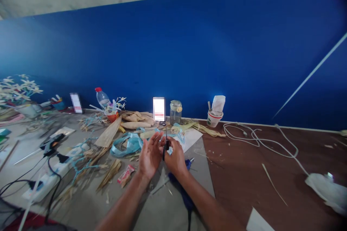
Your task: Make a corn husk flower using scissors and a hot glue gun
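Note:
My left hand (150, 155) and my right hand (175, 157) meet over the middle of the table. A thin dark stick or wire (165, 140) stands upright between them, and the fingers of both hands close round it. Just beyond the hands lie pale blue ribbon strips (127, 143) and a white sheet of paper (192, 138). Under my right forearm lies a dark blue tool (182, 189), partly hidden. A phone with a lit screen (158, 109) stands upright behind the hands.
Dried husk strips (108, 173) and a small pink packet (125, 174) litter the left. A black glue gun (51, 145), a power strip (47, 182), a water bottle (102, 98), a glass jar (175, 112), a paper cup (214, 117) and a white cable (260, 140) surround them.

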Available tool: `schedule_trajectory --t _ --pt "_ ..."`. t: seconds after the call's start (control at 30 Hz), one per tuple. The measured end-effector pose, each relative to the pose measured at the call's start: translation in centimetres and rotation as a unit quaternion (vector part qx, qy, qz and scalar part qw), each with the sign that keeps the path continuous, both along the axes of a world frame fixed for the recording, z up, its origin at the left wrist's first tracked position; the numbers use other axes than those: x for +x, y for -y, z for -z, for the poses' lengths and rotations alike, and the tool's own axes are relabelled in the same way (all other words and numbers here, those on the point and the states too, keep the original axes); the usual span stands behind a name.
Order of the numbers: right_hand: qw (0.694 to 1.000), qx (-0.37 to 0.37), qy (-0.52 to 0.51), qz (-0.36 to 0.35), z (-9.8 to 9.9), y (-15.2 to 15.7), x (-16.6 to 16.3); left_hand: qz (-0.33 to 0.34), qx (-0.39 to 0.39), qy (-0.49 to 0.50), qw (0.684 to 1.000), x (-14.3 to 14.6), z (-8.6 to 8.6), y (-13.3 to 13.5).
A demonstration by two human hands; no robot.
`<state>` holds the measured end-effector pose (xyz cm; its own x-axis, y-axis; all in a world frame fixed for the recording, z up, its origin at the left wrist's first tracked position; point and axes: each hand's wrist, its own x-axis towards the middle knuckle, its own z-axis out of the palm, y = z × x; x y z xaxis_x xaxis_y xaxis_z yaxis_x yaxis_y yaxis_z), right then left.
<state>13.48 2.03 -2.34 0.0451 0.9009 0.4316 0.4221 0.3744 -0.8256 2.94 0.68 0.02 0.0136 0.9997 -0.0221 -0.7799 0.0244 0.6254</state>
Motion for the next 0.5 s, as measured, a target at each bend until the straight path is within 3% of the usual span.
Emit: schedule_trajectory --t 0.27,0.5 --pt "0.999 0.028 -0.026 -0.019 1.3 -0.3 -0.3 0.011 -0.018 0.034 0.999 0.5 -1.5 -0.2" --pt "0.998 0.009 -0.061 0.02 1.1 -1.1 0.3 0.043 -0.033 0.048 0.997 1.4 -2.4 -1.4"
